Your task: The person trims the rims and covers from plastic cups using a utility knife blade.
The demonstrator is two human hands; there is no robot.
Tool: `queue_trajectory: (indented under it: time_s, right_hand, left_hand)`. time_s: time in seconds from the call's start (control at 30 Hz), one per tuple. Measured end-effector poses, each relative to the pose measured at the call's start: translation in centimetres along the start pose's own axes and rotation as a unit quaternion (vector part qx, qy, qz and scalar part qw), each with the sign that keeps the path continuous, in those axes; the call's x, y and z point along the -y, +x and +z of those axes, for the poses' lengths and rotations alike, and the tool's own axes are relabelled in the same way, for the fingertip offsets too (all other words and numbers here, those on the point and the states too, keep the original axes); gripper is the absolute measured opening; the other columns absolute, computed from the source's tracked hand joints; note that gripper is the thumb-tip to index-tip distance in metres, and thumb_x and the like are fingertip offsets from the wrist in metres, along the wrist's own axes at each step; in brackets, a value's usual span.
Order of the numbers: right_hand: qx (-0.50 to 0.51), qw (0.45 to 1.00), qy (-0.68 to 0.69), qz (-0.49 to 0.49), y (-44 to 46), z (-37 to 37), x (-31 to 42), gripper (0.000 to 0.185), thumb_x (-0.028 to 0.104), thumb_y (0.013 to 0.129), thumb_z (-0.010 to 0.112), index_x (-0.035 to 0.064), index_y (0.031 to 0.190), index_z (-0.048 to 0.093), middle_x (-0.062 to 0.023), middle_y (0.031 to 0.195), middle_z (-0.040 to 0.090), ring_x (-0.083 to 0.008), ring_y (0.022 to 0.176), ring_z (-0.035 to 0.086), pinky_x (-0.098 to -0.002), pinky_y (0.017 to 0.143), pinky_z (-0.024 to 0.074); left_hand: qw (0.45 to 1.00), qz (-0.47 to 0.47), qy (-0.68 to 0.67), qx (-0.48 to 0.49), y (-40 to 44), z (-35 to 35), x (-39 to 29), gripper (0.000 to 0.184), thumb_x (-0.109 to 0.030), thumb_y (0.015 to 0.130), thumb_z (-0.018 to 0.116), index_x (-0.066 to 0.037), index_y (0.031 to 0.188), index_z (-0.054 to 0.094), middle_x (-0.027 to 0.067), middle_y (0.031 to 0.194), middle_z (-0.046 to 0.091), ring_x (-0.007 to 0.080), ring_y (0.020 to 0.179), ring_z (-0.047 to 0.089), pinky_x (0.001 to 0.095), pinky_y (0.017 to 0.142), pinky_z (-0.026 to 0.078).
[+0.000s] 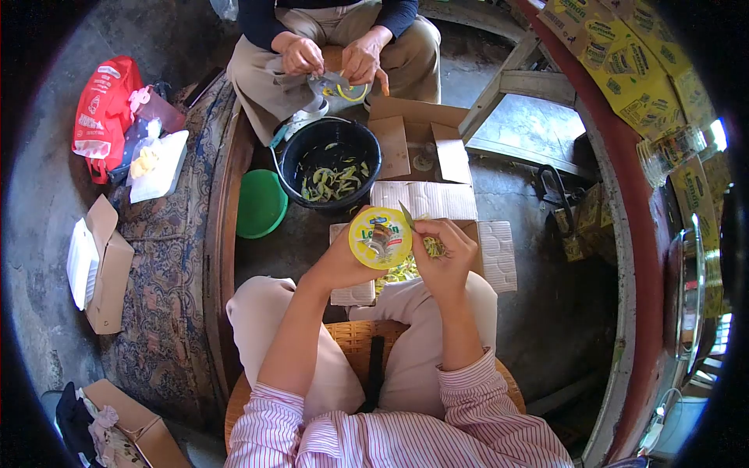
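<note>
My left hand is wrapped round a round, yellow-rimmed lemon-labelled lid or cup, its printed face toward the camera. Beside its right edge, my right hand is closed on a thin, pointed blade-like piece. Below both hands, an open cardboard box holds many thin yellow-green strips. Just beyond my hands stands a black bucket with similar yellow-green strips in dark contents.
Opposite, a seated person handles another yellow-ringed piece above the bucket. A green basin lies left of the bucket. Another open carton holds a clear container. A red bag sits far left; a wooden frame stands right.
</note>
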State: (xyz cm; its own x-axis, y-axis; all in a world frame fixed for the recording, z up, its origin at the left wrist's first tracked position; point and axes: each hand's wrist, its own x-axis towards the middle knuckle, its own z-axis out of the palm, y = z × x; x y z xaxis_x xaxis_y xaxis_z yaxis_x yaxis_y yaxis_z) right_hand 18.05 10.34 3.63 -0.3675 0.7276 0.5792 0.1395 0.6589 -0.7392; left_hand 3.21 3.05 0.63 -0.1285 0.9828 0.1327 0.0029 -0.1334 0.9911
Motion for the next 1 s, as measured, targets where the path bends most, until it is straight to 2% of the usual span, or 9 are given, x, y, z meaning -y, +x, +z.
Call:
queue_trajectory:
  time_s: [0.07, 0.17, 0.27, 0.37, 0.47, 0.57, 0.77, 1.0]
  right_hand:
    - [0.005, 1.000, 0.001, 0.006, 0.1, 0.0, 0.1, 0.013, -0.008, 0.067, 0.063, 0.0001, 0.076, 0.062, -0.0106, 0.072, 0.063, -0.0171, 0.064, 0.062, -0.0251, 0.058, 0.0485]
    - [-0.005, 1.000, 0.010, 0.009, 0.1, 0.1, 0.2, 0.012, -0.008, 0.066, 0.063, -0.0003, 0.076, 0.061, -0.0104, 0.072, 0.063, -0.0174, 0.064, 0.062, -0.0251, 0.058, 0.0485]
    - [-0.042, 0.999, 0.024, 0.018, 0.1, 0.5, 0.2, 0.012, -0.008, 0.066, 0.063, -0.0007, 0.076, 0.061, -0.0103, 0.072, 0.063, -0.0175, 0.064, 0.062, -0.0251, 0.058, 0.0486]
    - [-0.061, 0.998, 0.026, 0.020, -0.1, 0.7, -0.2, 0.012, -0.008, 0.066, 0.064, -0.0008, 0.075, 0.061, -0.0105, 0.072, 0.063, -0.0176, 0.063, 0.062, -0.0252, 0.058, 0.0487]
    - [-0.067, 0.997, 0.021, 0.021, -0.2, 0.7, -0.5, 0.012, -0.007, 0.066, 0.064, -0.0009, 0.075, 0.060, -0.0106, 0.072, 0.062, -0.0172, 0.063, 0.062, -0.0253, 0.058, 0.0488]
    - [-0.080, 0.995, 0.023, 0.049, -0.2, 0.7, -0.3, 0.011, -0.006, 0.065, 0.065, -0.0011, 0.074, 0.060, -0.0105, 0.072, 0.062, -0.0167, 0.062, 0.062, -0.0255, 0.058, 0.0488]
    - [-0.107, 0.993, 0.032, 0.049, -0.4, 1.0, -0.3, 0.009, -0.005, 0.066, 0.065, -0.0010, 0.072, 0.059, -0.0101, 0.070, 0.062, -0.0161, 0.062, 0.061, -0.0253, 0.058, 0.0488]
    - [-0.109, 0.993, 0.016, 0.050, -0.6, 1.2, 0.0, 0.009, -0.004, 0.066, 0.066, -0.0003, 0.072, 0.060, -0.0096, 0.069, 0.061, -0.0160, 0.060, 0.061, -0.0257, 0.056, 0.0478]
  left_hand:
    - [1.000, -0.006, 0.010, 0.005, 0.0, 0.0, 0.2, 0.067, -0.006, 0.053, 0.074, -0.003, 0.113, 0.045, 0.0076, 0.109, 0.050, 0.0173, 0.100, 0.050, 0.0288, 0.089, 0.039]
    - [0.998, 0.031, 0.052, 0.005, 0.0, -0.2, 0.7, 0.070, -0.004, 0.053, 0.073, -0.003, 0.115, 0.039, 0.0078, 0.108, 0.050, 0.0171, 0.099, 0.051, 0.0285, 0.089, 0.039]
    - [0.996, 0.049, 0.056, -0.046, 0.3, 0.5, 0.1, 0.073, -0.007, 0.055, 0.076, -0.005, 0.115, 0.033, 0.0090, 0.106, 0.049, 0.0164, 0.098, 0.050, 0.0279, 0.087, 0.040]
    - [0.984, 0.089, 0.136, -0.073, 0.5, 0.9, 0.3, 0.074, -0.011, 0.057, 0.078, -0.006, 0.112, 0.028, 0.0097, 0.104, 0.049, 0.0159, 0.097, 0.050, 0.0277, 0.085, 0.041]
    - [0.993, 0.065, 0.060, -0.081, 0.6, 1.1, 0.4, 0.069, -0.012, 0.060, 0.079, -0.006, 0.108, 0.031, 0.0102, 0.106, 0.048, 0.0153, 0.099, 0.050, 0.0281, 0.085, 0.041]
    - [0.996, 0.044, 0.000, -0.078, 0.6, 1.1, 0.8, 0.069, -0.007, 0.062, 0.076, -0.006, 0.114, 0.030, 0.0097, 0.107, 0.048, 0.0145, 0.102, 0.048, 0.0285, 0.087, 0.040]
    - [0.990, 0.093, 0.061, -0.082, 0.4, 1.6, 1.1, 0.069, 0.000, 0.069, 0.067, -0.004, 0.125, 0.025, 0.0102, 0.113, 0.046, 0.0152, 0.106, 0.046, 0.0289, 0.091, 0.038]
    - [0.993, 0.081, 0.007, -0.086, 0.4, 1.4, 1.5, 0.065, 0.001, 0.072, 0.064, -0.002, 0.124, 0.026, 0.0102, 0.114, 0.045, 0.0160, 0.107, 0.045, 0.0285, 0.092, 0.036]
